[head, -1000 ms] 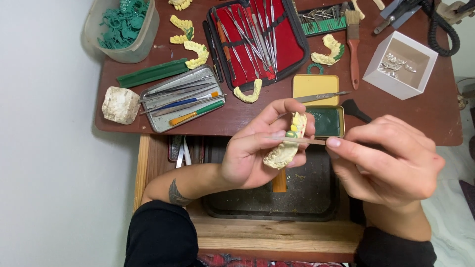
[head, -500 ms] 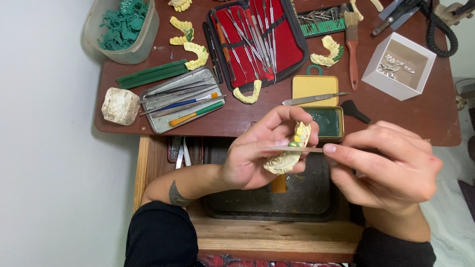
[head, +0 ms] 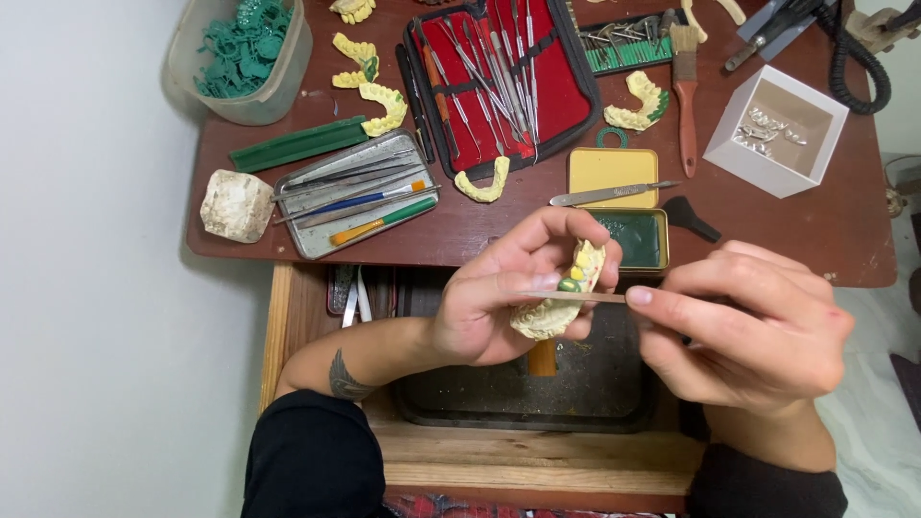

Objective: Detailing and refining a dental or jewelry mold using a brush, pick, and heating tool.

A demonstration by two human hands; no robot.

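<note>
Pale yellow plaster dental cast [head: 554, 305], with small green and yellow wax teeth built up on one side, is sitting in the left hand [head: 499, 297], which is curling closed around it and holding it up over the dark tray [head: 499, 408] in the open wooden drawer [head: 537, 451], just below the front edge of the dark red desk [head: 825, 230]. Right hand [head: 743, 331] is pinching closed on a thin metal carving instrument [head: 566, 296], whose slim shaft is lying nearly level and whose tip is resting against the wax teeth. Compared with a second ago, the cast is sitting a little lower and tilted further toward the camera, and the instrument, which was approaching from the right, is now lying right across the cast, so the work is looking like fine shaping of the wax surface. Behind the hands, an open yellow tin of green wax [head: 628, 216] is carrying a flat metal spatula [head: 609, 195] across its lid. Farther back, a red-lined case of steel instruments [head: 504, 77], a grey metal tray of brushes and tools [head: 355, 197], a clear tub of green wax pieces [head: 240, 58], loose yellow arch casts [head: 384, 101] and a white square box [head: 772, 129] are lying on the desk.
</note>
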